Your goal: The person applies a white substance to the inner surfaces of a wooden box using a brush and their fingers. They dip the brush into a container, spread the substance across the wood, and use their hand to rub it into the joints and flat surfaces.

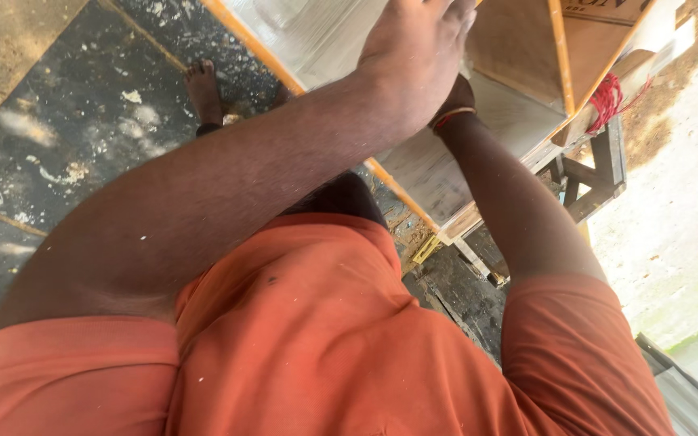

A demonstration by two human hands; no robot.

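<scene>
Orange shirt [317,339] fills the near view from five to seven o'clock, both bare arms reaching up from it toward twelve. Left hand [418,52] lies at twelve o'clock, fingers loosely together, flat on the pale board [446,173] with the orange edge. Right hand [456,95], just beyond at one o'clock, is mostly hidden behind it, so its fingers cannot be told; farther off, red cord [605,98] hangs by the wooden frame [599,173].

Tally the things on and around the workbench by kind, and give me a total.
Hands: 2, left hand flat on the board, right hand mostly hidden
White board: 1
Red cord bundle: 1
Bare foot: 1
Wooden bench: 1
Total: 6
</scene>
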